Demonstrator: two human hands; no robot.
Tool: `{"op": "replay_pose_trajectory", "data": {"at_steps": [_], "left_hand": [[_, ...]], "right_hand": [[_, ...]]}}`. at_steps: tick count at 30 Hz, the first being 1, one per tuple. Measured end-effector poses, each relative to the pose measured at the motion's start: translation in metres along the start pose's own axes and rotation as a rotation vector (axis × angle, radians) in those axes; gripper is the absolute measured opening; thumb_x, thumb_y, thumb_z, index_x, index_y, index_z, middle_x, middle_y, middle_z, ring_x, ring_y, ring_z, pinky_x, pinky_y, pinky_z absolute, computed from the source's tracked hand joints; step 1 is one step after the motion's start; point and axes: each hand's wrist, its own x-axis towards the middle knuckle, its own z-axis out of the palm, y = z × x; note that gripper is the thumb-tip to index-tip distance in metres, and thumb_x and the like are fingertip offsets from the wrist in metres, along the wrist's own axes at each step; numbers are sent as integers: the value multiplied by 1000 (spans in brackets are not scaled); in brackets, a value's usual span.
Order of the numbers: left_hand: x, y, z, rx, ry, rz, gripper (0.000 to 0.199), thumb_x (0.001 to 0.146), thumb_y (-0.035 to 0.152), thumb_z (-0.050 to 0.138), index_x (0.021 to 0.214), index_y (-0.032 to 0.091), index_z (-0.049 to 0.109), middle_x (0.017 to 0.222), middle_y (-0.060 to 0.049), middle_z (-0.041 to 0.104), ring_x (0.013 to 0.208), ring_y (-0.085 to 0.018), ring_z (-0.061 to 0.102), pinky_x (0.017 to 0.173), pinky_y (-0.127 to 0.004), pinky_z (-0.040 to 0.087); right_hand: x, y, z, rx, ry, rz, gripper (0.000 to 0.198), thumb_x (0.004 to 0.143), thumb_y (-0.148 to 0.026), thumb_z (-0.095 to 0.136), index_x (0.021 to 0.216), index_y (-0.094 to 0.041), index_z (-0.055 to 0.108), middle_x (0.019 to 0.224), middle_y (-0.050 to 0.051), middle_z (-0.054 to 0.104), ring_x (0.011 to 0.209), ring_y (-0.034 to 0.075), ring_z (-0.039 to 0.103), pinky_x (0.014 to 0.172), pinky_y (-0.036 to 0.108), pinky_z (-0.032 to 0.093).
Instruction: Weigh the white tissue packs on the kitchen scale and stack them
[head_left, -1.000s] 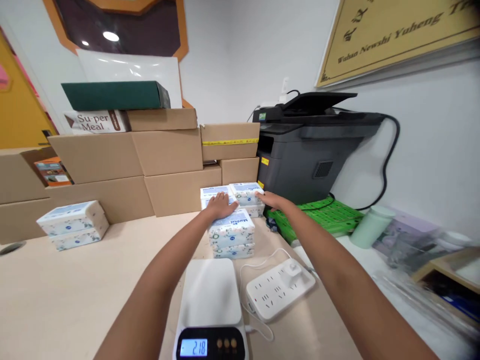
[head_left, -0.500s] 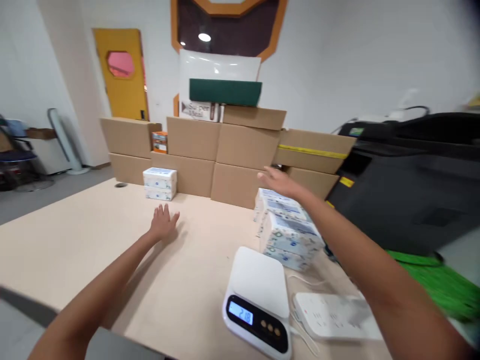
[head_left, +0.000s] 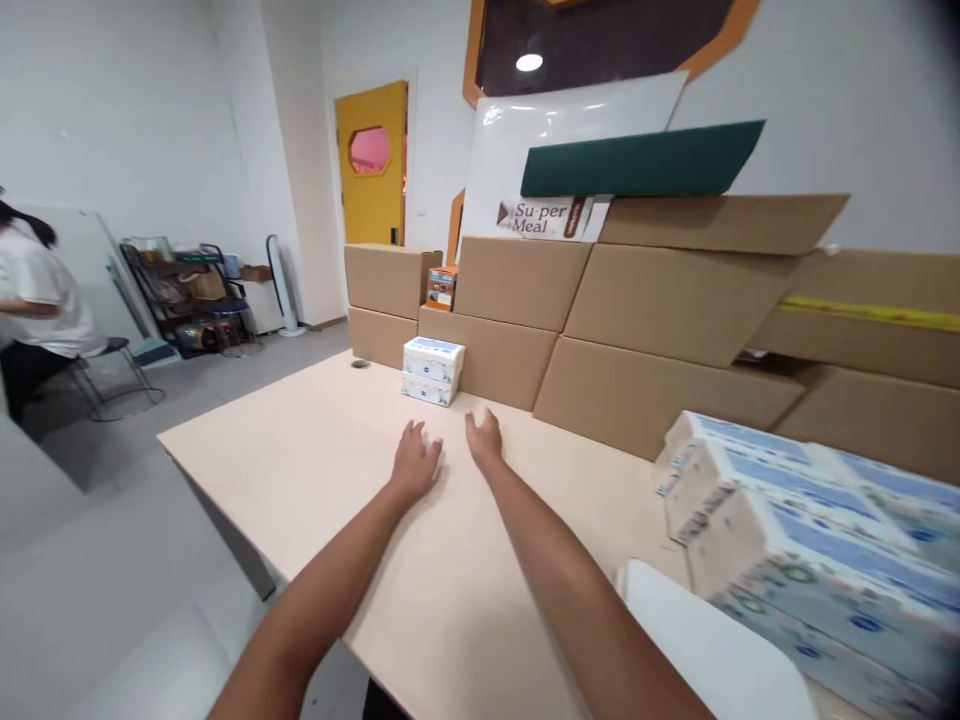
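Observation:
Two white tissue packs (head_left: 432, 371), one on top of the other, stand on the table (head_left: 315, 450) against the cardboard boxes. My left hand (head_left: 416, 463) is just in front of them, fingers apart and holding nothing. Beside it on the right, my right hand (head_left: 484, 438) is also open, near the packs' right front side without touching them. More tissue packs (head_left: 780, 540) are stacked in rows at the right. In front of those rows lies the white kitchen scale (head_left: 705, 640), partly cut off, its display out of view.
Stacked cardboard boxes (head_left: 510, 280) form a wall along the table's back edge, with a small orange box (head_left: 441, 288) in a gap. A seated person (head_left: 45, 300) is at far left. Past the table's left edge are a shelf rack (head_left: 180, 290) and a yellow door (head_left: 373, 165).
The view has turned left. My right hand has moved from above the tissue rows at the right to near my left hand, before the two stacked packs.

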Motion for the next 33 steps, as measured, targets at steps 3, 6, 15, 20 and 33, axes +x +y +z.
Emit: {"op": "replay_pose_trajectory", "data": {"at_steps": [3, 6, 15, 20, 33], "left_hand": [[15, 0, -2, -40, 104, -86, 57, 113, 43, 36, 164, 18, 42, 177, -18, 39, 165, -25, 37, 135, -42, 33], [48, 2, -1, -77, 241, -165, 54, 112, 46, 50, 161, 23, 48, 172, -16, 44, 157, -32, 47, 129, -58, 39], [166, 0, 6, -266, 469, -272, 60, 113, 50, 46, 166, 23, 41, 177, -16, 36, 162, -35, 39, 132, -62, 33], [193, -11, 17, -384, 544, -272, 69, 114, 45, 4, 171, 13, 24, 182, -19, 26, 172, -25, 19, 139, -46, 22], [205, -19, 32, -558, 498, -148, 66, 114, 58, 18, 148, 16, 56, 158, -18, 61, 154, -27, 53, 130, -39, 37]], "right_hand": [[11, 3, 19, 111, 51, 41, 49, 105, -45, 69, 147, -21, 62, 156, 13, 61, 138, 33, 63, 116, 60, 52], [29, 6, 28, 183, 78, 68, 59, 107, -57, 61, 154, -22, 57, 166, 15, 54, 150, 35, 55, 125, 62, 41], [61, 26, 42, 253, 103, 92, 102, 101, -81, 6, 175, -12, 22, 180, 16, 33, 169, 28, 30, 136, 42, 26], [79, 24, 50, 297, 118, 76, 96, 105, -76, 7, 176, -11, 13, 183, 16, 24, 171, 27, 24, 137, 44, 23], [91, 18, 55, 335, 128, 66, 112, 98, -90, 18, 176, -10, 15, 183, 19, 23, 171, 32, 22, 138, 50, 19]]}}
